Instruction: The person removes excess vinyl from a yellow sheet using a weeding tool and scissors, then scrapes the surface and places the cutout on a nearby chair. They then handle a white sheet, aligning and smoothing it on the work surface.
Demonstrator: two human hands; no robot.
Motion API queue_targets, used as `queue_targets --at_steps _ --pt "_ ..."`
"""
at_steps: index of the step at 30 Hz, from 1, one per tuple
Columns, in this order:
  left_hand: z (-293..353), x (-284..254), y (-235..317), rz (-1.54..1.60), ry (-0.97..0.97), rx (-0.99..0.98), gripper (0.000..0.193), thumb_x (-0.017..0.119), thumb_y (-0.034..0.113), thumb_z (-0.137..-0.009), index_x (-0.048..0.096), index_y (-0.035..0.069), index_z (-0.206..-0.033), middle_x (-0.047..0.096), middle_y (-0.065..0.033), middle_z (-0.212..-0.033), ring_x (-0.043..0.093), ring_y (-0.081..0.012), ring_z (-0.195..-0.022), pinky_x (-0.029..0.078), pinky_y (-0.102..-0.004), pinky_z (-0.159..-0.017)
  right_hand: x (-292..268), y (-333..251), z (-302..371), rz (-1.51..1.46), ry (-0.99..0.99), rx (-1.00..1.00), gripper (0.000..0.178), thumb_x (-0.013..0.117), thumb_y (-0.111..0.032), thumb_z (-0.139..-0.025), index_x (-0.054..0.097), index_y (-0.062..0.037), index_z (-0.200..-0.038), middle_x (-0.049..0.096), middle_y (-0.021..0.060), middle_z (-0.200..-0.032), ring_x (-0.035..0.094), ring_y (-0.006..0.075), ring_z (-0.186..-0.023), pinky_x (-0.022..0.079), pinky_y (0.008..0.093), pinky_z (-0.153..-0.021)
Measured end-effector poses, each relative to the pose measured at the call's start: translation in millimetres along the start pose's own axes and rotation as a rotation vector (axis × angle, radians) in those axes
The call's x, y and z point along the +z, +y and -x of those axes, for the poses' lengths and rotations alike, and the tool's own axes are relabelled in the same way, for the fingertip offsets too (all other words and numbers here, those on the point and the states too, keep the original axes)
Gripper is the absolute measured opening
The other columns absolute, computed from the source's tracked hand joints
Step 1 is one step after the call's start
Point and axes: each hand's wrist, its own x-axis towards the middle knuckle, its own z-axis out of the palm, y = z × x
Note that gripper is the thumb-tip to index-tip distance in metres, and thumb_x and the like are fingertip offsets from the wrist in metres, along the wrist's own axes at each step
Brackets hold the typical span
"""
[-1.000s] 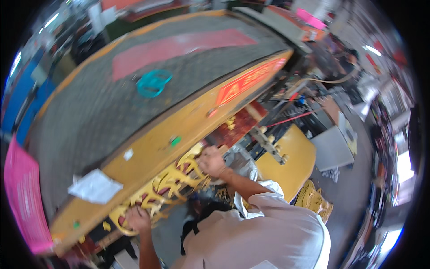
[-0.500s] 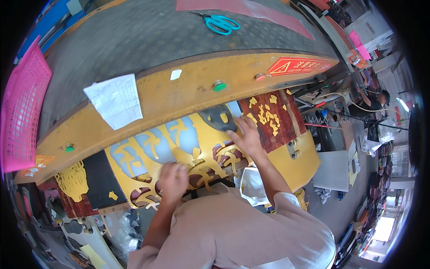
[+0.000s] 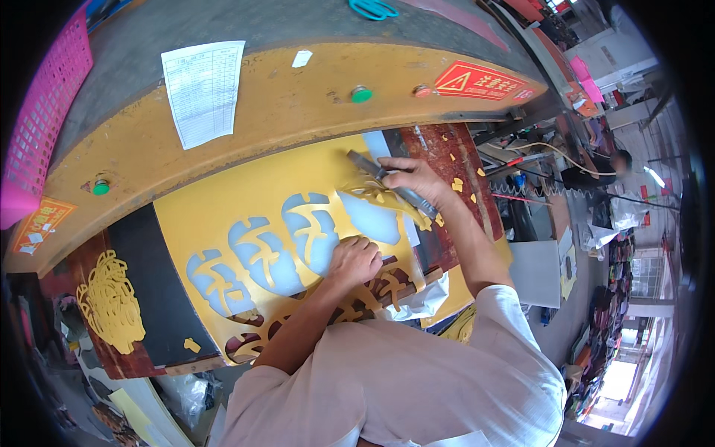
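My right hand [image 3: 418, 182] grips a dark metal cutting die [image 3: 366, 165] by its edge and holds it tilted up off the yellow sheet [image 3: 238, 190]. Yellow cut material [image 3: 381, 197] shows on the die's underside, over a large opening in the sheet. My left hand [image 3: 356, 261] is closed, resting on the sheet beside that opening; its palm side is hidden. Several rounded cutouts with branching yellow strips [image 3: 261, 257] run across the sheet, showing a pale blue surface beneath. Along the near edge, more cutouts show dark red board.
The machine's yellow beam [image 3: 298, 86] spans the far side, with green buttons [image 3: 361, 94] and a hanging paper sheet [image 3: 202, 93]. Yellow offcuts [image 3: 112, 302] are heaped at left on a black pad [image 3: 153, 298]. Small scraps [image 3: 457, 184] lie on the red board at right.
My right hand has lifted and tilted the die, which lay flat on the sheet. My left hand has moved right and come to rest on the sheet. The head view has shifted.
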Motion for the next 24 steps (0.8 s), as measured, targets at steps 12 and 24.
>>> queue_targets --at_steps 12,24 --pt "-52.6 -22.0 -2.7 1.432 -0.236 -0.94 0.101 0.043 0.08 -0.101 0.039 -0.003 -0.158 0.053 -0.0192 -0.152 0.064 -0.0371 -0.132 0.056 -0.0503 -0.106 7.0 72.9 38.1 -0.611 0.169 -0.182 0.069 0.078 -0.03 -0.093 0.058 0.0013 -0.151 0.075 0.011 -0.122 0.073 0.0193 -0.098 0.059 0.0343 -0.089" --pt "-72.2 -25.4 0.9 1.465 -0.09 -1.261 0.108 0.06 0.07 -0.101 0.019 -0.006 -0.166 0.037 -0.0272 -0.165 0.049 -0.0432 -0.146 0.048 -0.0575 -0.116 -54.4 161.4 69.4 0.537 0.865 -0.063 0.075 0.083 -0.035 -0.075 0.068 -0.0062 -0.143 0.055 0.0213 -0.15 0.059 0.0389 -0.135 0.049 0.0422 -0.114"
